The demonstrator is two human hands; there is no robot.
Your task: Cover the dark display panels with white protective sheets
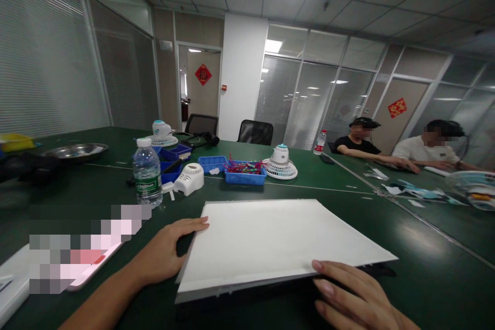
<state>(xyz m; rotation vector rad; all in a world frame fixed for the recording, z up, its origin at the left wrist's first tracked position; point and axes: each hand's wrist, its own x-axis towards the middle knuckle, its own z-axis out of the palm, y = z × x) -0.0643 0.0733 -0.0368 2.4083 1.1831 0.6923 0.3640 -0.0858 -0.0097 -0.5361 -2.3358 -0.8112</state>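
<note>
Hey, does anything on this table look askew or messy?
Yes: the stack between the left hand and right hand looks slightly askew, its lower layers poking out past the top at the near left corner. Scraps also lie scattered farther right.

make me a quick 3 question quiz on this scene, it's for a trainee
1. Which of the wearer's hands is at the near edge of the white sheet?
2. The green-labelled bottle has a cap that is: a) red; b) white; c) black.
3. True or false: a blue tray holds a tangle of reddish wires.

Key: 1. The right hand. 2. b. 3. True.
</note>
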